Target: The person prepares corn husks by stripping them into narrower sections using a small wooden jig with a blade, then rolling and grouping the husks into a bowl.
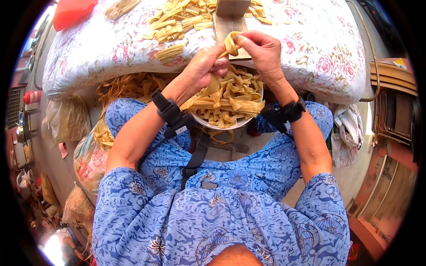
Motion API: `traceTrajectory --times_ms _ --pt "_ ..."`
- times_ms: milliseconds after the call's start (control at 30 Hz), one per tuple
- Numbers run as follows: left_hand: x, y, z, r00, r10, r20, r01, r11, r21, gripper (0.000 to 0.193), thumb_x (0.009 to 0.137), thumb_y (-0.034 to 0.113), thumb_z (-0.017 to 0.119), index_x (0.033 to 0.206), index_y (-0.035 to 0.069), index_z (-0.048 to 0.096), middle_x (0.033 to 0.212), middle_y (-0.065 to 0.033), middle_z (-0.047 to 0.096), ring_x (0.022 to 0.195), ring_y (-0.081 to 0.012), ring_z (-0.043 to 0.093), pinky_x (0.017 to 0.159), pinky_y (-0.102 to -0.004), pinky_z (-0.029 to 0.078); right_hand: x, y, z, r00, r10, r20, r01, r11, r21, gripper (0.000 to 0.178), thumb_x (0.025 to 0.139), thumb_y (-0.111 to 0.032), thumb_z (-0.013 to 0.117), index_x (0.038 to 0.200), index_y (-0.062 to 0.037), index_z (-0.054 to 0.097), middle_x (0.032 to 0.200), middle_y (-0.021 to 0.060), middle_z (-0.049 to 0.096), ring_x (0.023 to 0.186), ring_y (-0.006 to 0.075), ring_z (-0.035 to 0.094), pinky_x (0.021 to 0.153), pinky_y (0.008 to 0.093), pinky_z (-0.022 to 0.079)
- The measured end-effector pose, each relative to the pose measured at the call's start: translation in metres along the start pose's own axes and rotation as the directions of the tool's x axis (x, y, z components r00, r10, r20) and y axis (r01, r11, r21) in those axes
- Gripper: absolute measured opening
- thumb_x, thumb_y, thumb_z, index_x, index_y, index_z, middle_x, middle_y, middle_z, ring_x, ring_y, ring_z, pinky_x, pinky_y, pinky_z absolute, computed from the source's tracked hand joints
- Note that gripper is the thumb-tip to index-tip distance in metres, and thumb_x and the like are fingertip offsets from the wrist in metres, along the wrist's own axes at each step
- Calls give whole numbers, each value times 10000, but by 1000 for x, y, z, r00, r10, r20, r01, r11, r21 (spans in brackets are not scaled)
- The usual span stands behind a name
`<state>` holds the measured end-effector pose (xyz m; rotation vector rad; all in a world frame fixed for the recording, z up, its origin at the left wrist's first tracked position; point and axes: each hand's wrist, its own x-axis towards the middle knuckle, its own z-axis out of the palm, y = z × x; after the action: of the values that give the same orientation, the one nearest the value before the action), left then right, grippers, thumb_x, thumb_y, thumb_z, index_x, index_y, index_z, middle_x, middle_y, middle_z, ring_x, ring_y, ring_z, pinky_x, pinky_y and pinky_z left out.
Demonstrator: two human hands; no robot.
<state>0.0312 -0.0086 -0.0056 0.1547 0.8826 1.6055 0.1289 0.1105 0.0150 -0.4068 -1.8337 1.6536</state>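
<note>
A yellow dried leaf strip (230,43) is bent into a loop between my two hands, over the near edge of a flower-patterned cloth surface (319,31). My left hand (206,64) is closed around the lower part of the strip, and a tail of it hangs beneath. With thumb and fingers, my right hand (262,51) pinches the loop's right side. Below them, between my knees, a white basin (208,126) is heaped with folded strips (230,97). One long flat strip (242,105) lies across that heap. Just beyond my hands stands an upright wooden block (233,8) on a wooden board (224,27).
Many flattened pieces (182,20) are spread on the cloth beyond my left hand. Loose strips (133,86) pile up left of the basin. Plastic bags (69,117) stand on the left floor; a white bag (347,133) is beside my right knee. Stacked chairs (392,106) stand far right.
</note>
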Motion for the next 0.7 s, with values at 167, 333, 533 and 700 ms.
traceTrajectory --times_ms 167,333,533,700 --pt "-12 13 15 999 33 -21 -28 985 171 276 878 307 538 869 32 565 511 97 269 445 -11 215 430 -169 209 15 1 -31 964 242 -109 -179 895 409 32 761 -73 648 759 -41 653 598 -84 507 472 4 319 438 148 263" --pt "-18 20 -5 993 6 115 -35 967 254 239 892 267 518 856 40 580 518 107 271 453 0 217 436 -160 216 5 -9 -27 932 363 17 -357 906 226 233 810 -263 637 914 -54 629 746 -33 588 621 15 475 499 135 348" --pt "-17 17 -2 985 -116 129 99 986 133 213 895 229 502 765 64 539 470 112 284 418 -10 210 408 -175 191 -4 -16 -2 855 373 360 -479 835 270 205 804 -173 638 950 -39 588 678 12 579 499 13 441 423 132 313" --pt "-18 24 -9 987 -110 119 83 973 215 193 885 217 520 769 63 535 489 112 299 425 -2 216 413 -167 189 2 -5 -6 873 451 186 -487 781 390 63 773 -76 634 773 -40 583 565 -46 459 437 7 341 389 160 243"
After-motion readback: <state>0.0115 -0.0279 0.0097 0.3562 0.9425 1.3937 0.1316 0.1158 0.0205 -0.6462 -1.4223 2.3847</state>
